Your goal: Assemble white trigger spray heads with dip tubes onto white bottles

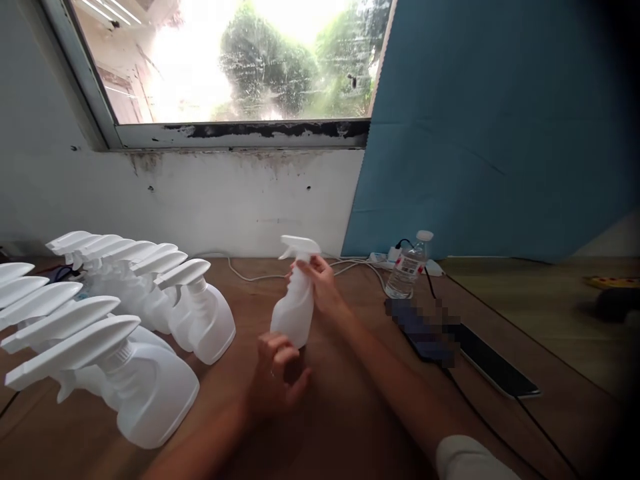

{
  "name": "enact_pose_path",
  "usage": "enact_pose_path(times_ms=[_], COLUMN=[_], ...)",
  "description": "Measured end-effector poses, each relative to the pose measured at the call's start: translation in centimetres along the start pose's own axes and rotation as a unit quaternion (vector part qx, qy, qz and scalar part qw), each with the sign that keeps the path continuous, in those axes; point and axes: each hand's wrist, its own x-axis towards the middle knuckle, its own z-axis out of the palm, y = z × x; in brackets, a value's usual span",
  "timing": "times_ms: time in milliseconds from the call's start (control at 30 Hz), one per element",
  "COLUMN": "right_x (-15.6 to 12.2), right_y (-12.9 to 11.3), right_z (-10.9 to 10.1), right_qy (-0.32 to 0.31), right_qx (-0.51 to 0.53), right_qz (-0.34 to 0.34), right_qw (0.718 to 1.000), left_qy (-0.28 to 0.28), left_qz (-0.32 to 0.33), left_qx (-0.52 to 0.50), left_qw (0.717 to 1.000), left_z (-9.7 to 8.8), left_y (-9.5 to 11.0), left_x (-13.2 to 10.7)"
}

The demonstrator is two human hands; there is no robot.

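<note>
Gripping a white spray bottle (295, 310) upright on the tabletop (360, 400), the right hand (323, 283) wraps its fingers around the neck; the left hand (275, 380) curls its fingers beside the base.

We cannot see the neck of the spray bottle (294, 313), because the right hand (320, 283) covers it, and the left hand (277, 379) hides part of its base. The rows of spray bottles (100, 333) are cut by the left edge. We cannot tell what lies under the pixelated patch (425, 328) beside the phone (497, 372). The label of the water bottle (407, 268) is too small to read.
</note>
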Motion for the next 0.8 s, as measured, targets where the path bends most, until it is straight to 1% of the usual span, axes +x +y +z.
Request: enact_pose_path(times_ms=[67, 133, 200, 233, 267, 333, 400, 467, 567, 600, 633, 667, 700, 800], right_x=[0.6, 0.9, 1.0, 1.0, 1.0, 1.0, 0.8, 0.3, -0.5, -0.8, -1.1, -1.3, -1.6, -2.1], right_y=[0.1, 0.1, -0.1, -0.2, -0.4, -1.0, -2.0, -3.4, -5.8, -6.4, -7.0, -7.4, -7.7, -8.5], right_z=[-1.6, -2.7, -3.3, -3.5, -3.5, -3.5, -3.3, -3.2, -3.1, -3.1, -3.1, -3.1, -3.1, -3.2], right_qy=[0.05, 0.081, 0.1, 0.108, 0.116, 0.13, 0.113, 0.057, -0.056, -0.085, -0.107, -0.126, -0.145, -0.191], right_qx=[0.042, 0.051, 0.048, 0.045, 0.041, 0.024, 0.007, -0.002, -0.023, -0.033, -0.042, -0.052, -0.062, -0.094], right_qz=[0.018, 0.03, 0.038, 0.04, 0.04, 0.031, 0.023, 0.022, 0.016, 0.013, 0.005, -0.002, -0.011, -0.067], right_qw=[0.998, 0.995, 0.993, 0.992, 0.992, 0.991, 0.993, 0.998, 0.998, 0.996, 0.993, 0.991, 0.987, 0.975], left_qy=[0.033, 0.04, 0.013, -0.01, -0.033, -0.06, -0.068, -0.074, -0.101, -0.117, -0.138, -0.164, -0.189, -0.242], left_qz=[-0.119, -0.249, -0.358, -0.396, -0.42, -0.434, -0.44, -0.45, -0.455, -0.455, -0.455, -0.456, -0.457, -0.456], left_qx=[-0.024, -0.077, -0.159, -0.199, -0.233, -0.288, -0.346, -0.422, -0.544, -0.572, -0.589, -0.596, -0.594, -0.57], left_qw=[0.992, 0.964, 0.92, 0.896, 0.877, 0.852, 0.826, 0.784, 0.698, 0.673, 0.653, 0.641, 0.635, 0.639], left_z=[0.9, 1.8, 2.4, 2.5, 2.6, 2.7, 2.7, 2.6, 2.5, 2.4, 2.4, 2.5, 2.5, 3.1], left_y=[-0.8, -1.8, -2.7, -3.1, -3.3, -3.5, -3.4, -3.1, -3.1, -3.2, -3.5, -3.9, -4.3, -5.7], left_x=[0.5, 1.1, 1.5, 1.6, 1.7, 1.9, 2.1, 2.3, 2.4, 2.4, 2.4, 2.4, 2.3, 2.4])
